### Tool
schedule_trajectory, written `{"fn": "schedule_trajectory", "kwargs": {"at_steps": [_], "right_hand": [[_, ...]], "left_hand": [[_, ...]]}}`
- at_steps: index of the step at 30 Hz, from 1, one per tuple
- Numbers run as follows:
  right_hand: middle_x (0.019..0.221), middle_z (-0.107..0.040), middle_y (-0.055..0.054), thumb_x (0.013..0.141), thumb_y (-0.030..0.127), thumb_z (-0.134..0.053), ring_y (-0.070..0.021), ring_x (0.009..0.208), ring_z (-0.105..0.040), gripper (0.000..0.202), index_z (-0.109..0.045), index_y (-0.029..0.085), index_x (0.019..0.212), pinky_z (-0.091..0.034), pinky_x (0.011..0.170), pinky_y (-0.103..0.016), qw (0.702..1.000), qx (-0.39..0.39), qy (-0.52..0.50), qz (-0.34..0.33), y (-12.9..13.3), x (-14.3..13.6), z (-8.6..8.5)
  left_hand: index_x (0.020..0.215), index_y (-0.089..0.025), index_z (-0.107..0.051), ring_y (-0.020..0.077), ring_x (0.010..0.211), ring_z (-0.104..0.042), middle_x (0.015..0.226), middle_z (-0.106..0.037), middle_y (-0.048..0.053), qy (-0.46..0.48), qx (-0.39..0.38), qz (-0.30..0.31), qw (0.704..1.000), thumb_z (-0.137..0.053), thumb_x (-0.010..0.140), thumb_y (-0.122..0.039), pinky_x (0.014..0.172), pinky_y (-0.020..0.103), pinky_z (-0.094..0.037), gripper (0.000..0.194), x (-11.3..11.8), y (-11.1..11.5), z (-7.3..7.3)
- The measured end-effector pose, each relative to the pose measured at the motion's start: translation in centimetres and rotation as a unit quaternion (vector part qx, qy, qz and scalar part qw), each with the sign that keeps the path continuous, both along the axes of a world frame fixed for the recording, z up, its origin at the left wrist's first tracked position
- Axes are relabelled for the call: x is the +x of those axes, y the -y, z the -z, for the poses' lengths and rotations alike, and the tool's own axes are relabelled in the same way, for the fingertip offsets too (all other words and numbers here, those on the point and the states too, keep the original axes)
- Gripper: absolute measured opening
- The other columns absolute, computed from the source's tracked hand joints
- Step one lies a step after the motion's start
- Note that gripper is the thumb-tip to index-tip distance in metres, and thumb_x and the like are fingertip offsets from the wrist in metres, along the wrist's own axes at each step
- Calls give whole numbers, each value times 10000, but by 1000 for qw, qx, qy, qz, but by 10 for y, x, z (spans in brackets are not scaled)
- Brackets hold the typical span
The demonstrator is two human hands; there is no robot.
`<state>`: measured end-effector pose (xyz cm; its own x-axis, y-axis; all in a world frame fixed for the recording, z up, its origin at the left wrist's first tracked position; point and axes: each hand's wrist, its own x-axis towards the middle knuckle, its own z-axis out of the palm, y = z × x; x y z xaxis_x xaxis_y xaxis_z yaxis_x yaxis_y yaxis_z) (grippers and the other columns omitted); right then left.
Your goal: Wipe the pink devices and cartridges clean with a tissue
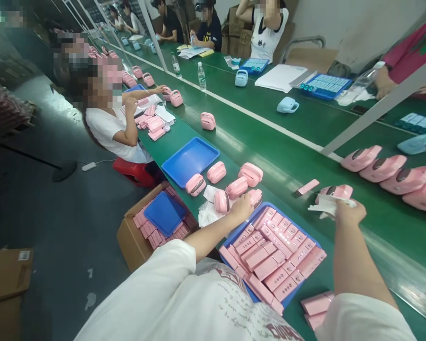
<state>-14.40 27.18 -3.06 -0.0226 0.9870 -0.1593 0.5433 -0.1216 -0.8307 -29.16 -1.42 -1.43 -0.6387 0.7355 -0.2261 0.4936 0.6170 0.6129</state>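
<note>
My left hand (243,208) is closed around the near side of a pink rounded device (256,197); its fingertips are partly hidden. Beside it more pink devices (237,188) stand close together, one on a crumpled white tissue (208,215). My right hand (353,211), stretched out over the green belt, grips a white cloth or tissue (328,206). That cloth lies against another pink device (342,191). Between my arms, a blue tray (229,242) is filled with pink rectangular parts (270,265).
An upright blue tray (190,161) lies further left on the table. Below the edge stands a carton (128,239) of pink parts. Pink devices (388,168) line the belt at right, near a slanted white post (379,106). A co-worker (110,125) sits at left; others sit opposite.
</note>
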Motion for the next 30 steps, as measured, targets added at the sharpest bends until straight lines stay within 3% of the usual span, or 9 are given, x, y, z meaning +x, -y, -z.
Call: {"fn": "schedule_trajectory", "kwargs": {"at_steps": [4, 9, 13, 16, 19, 22, 26, 30], "right_hand": [[819, -558, -49, 571, 135, -576, -237, 890, -622, 296, -398, 235, 786, -518, 814, -342, 997, 9, -30, 73, 13, 8, -11], [791, -570, -34, 531, 196, -571, -238, 886, -638, 265, -469, 233, 772, -537, 808, -347, 992, 13, -80, 97, 49, 31, -23], [691, -527, -17, 480, 274, -580, -263, 865, -646, 265, -490, 246, 728, -559, 705, -338, 989, 10, -101, 105, 86, 57, -29], [665, -503, -9, 457, 318, -582, -288, 885, -657, 271, -514, 265, 714, -564, 655, -345, 988, 4, -109, 112, 114, 75, -36], [673, -514, -11, 460, 343, -589, -295, 954, -663, 260, -544, 294, 712, -560, 628, -324, 984, -15, -113, 134, 143, 86, -48], [705, -553, -22, 496, 381, -595, -302, 1036, -646, 251, -583, 346, 745, -556, 626, -332, 983, -33, -86, 158, 171, 93, -63], [825, -637, -46, 548, 430, -585, -287, 1113, -594, 255, -632, 402, 797, -542, 713, -351, 977, -29, -41, 206, 200, 105, -72], [1021, -678, -62, 545, 426, -604, -277, 1127, -575, 289, -658, 430, 829, -533, 717, -337, 967, -32, -66, 244, 216, 117, -66]], "left_hand": [[759, -165, -540, 175, 594, -532, 603, -514, 8, 44, 19, 9, 999, -560, 767, -200, 586, 309, -433, 41, -16, -1, -7], [686, -187, -447, 108, 604, -465, 624, -456, -43, 41, 89, -9, 995, -562, 738, -159, 554, 231, -381, 129, -49, 21, -41], [823, -181, -478, 101, 684, -482, 728, -497, -37, -1, 136, -42, 990, -500, 797, -170, 627, 212, -401, 35, -111, 30, -76], [867, -169, -490, 123, 772, -494, 828, -535, 0, -51, 141, -68, 986, -478, 831, -184, 711, 235, -403, 40, -169, 23, -89], [910, -155, -509, 157, 849, -508, 908, -562, 47, -87, 110, -78, 987, -510, 839, -184, 783, 270, -398, 77, -216, 9, -83], [955, -126, -533, 187, 876, -535, 951, -589, 99, -96, 59, -77, 991, -514, 866, -206, 798, 304, -408, 122, -243, -4, -62], [960, -107, -578, 196, 888, -574, 964, -615, 106, -88, -12, -49, 995, -541, 879, -270, 815, 352, -450, 186, -253, -9, -29], [1046, -139, -596, 180, 953, -594, 1051, -618, 68, -76, -56, -1, 996, -553, 888, -369, 862, 403, -488, 283, -257, -3, -12]]}}
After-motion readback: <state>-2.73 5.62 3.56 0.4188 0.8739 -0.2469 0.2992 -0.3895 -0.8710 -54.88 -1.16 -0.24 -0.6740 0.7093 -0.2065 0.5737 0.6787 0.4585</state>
